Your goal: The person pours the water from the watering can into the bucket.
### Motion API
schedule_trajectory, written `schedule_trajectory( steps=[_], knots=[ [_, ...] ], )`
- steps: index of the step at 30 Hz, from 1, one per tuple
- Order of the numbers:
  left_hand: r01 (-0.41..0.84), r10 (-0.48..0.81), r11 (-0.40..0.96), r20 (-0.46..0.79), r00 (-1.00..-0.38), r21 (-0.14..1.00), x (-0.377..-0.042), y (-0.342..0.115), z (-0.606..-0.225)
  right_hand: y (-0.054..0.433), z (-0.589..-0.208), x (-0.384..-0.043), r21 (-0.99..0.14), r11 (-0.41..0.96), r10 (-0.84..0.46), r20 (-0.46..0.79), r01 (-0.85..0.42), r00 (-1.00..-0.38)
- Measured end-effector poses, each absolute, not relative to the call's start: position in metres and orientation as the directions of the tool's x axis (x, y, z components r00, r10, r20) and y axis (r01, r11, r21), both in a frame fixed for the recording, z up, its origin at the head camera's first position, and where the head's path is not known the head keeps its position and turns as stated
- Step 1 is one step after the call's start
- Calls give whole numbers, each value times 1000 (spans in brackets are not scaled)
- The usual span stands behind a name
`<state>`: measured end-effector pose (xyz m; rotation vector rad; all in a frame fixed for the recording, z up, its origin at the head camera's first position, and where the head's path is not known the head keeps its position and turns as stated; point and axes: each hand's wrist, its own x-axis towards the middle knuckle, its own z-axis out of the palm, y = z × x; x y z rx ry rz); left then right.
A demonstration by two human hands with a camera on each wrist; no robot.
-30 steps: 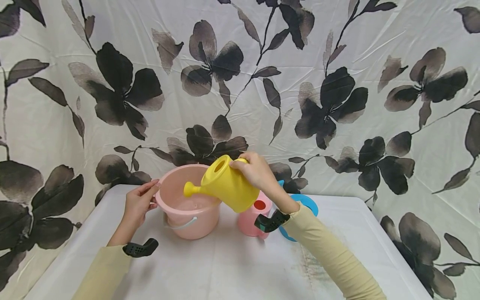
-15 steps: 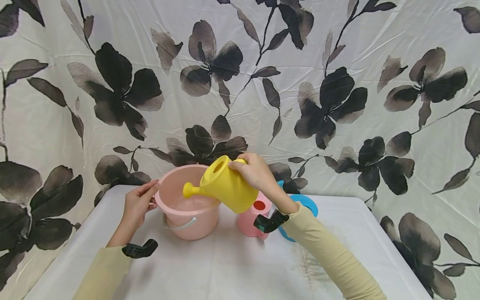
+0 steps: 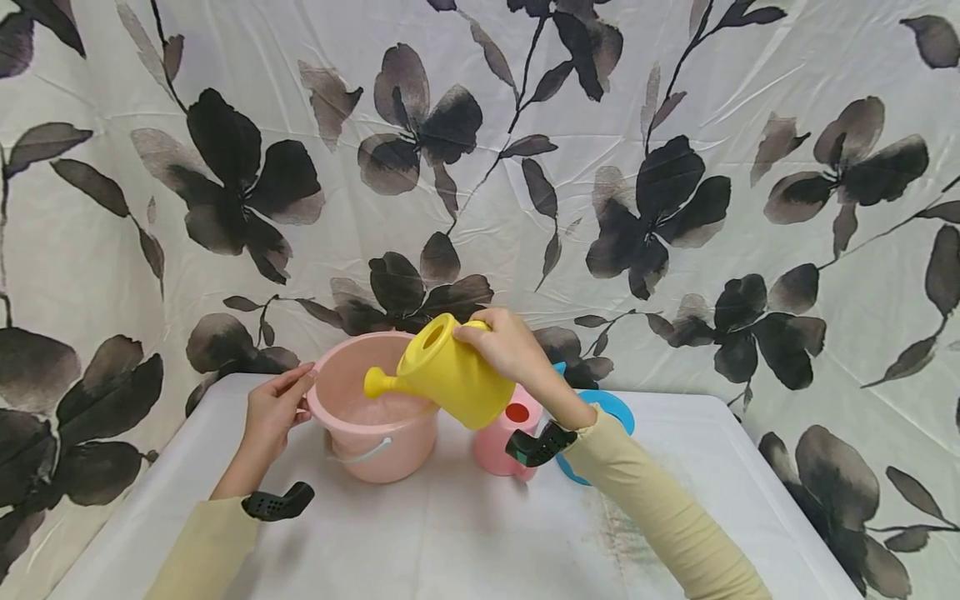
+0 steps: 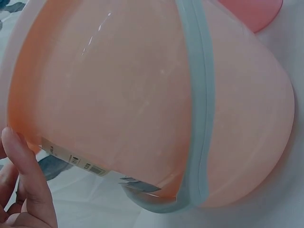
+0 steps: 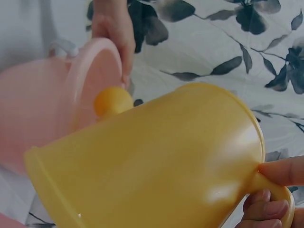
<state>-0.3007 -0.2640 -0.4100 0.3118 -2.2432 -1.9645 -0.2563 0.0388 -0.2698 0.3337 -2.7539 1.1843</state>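
Observation:
A yellow watering can [image 3: 457, 375] is held tilted over the pink bucket [image 3: 386, 454], its round spout head above the bucket's opening. My right hand [image 3: 506, 342] grips the can's handle; curled fingers [image 5: 268, 209] show around it in the right wrist view. At the bucket's left rim, my left hand [image 3: 273, 408] pinches the edge, with the thumb [image 4: 28, 171] against the outside in the left wrist view. A pale blue bail handle [image 4: 202, 95] hangs down the bucket's side. Inside the bucket, the bottom looks shiny and rippled, like water.
Just right of the bucket stands a pink watering can [image 3: 498, 442], partly behind the yellow one. A blue item [image 3: 611, 408] sits behind the right forearm, mostly hidden. All stand on a white table [image 3: 450, 542] before a floral cloth backdrop [image 3: 480, 167].
The hands, yellow watering can and bucket hold nearly the same positions. The whole view has shifted slightly. The rippled surface inside the bucket shows a little more clearly.

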Motion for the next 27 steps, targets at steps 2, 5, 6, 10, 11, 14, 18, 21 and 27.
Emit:
schedule_trajectory(
  steps=[2, 5, 6, 10, 11, 14, 18, 21, 27],
  knots=[
    [-62, -248, 124, -30, -968, 990, -301, -264, -410, 39, -270, -256, -701, 669, -152, 197, -248, -969],
    [-61, -250, 123, -28, -968, 991, -301, -263, -410, 40, -270, -257, -704, 666, -149, 195, -244, -969],
    [-60, -251, 122, -28, -968, 991, -301, -263, -410, 40, -270, -257, -706, 665, -147, 195, -243, -970],
    [-55, -255, 128, -21, -967, 990, -301, -263, -411, 40, -272, -258, -706, 664, -145, 200, -245, -969],
    [-54, -255, 131, -19, -967, 990, -301, -263, -411, 40, -272, -258, -704, 666, -143, 203, -246, -969],
    [-49, -257, 134, -13, -966, 990, -301, -264, -411, 40, -273, -258, -692, 676, -142, 216, -254, -966],
    [-50, -257, 125, -16, -966, 991, -302, -264, -411, 39, -273, -258, -675, 689, -137, 234, -262, -962],
    [-56, -255, 120, -24, -967, 991, -302, -264, -412, 39, -274, -258, -656, 704, -139, 249, -272, -959],
    [-58, -256, 126, -24, -966, 990, -302, -264, -413, 40, -277, -257, -617, 722, -161, 291, -313, -943]
  ],
)
